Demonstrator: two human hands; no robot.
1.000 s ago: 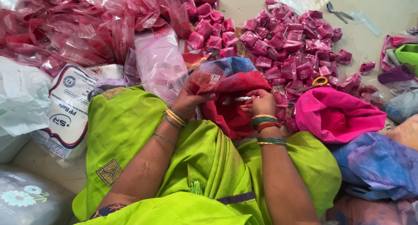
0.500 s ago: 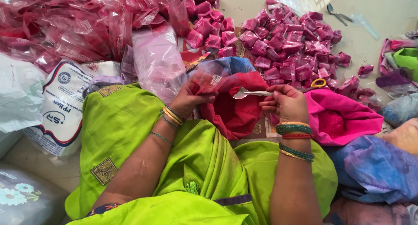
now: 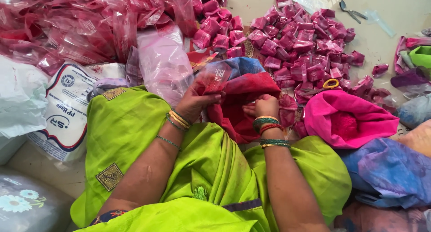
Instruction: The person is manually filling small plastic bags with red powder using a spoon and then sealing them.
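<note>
The small packet (image 3: 214, 75) looks like thin, glossy clear plastic dusted red. The red bag (image 3: 244, 107) seems soft and matt, possibly cloth. The heaped pink packets (image 3: 301, 43) are shiny, crinkled film. The green garment (image 3: 134, 133) is smooth woven cloth. The spoons (image 3: 350, 11) gleam like metal.

Filled pink packets (image 3: 310, 48) lie heaped on the floor ahead of my lime-green lap (image 3: 211, 169). An open pink sack (image 3: 348, 119) sits beside a blue-purple one (image 3: 386, 169). Yellow-handled scissors (image 3: 331, 83) rest among the packets; two spoons (image 3: 350, 11) lie beyond.
</note>
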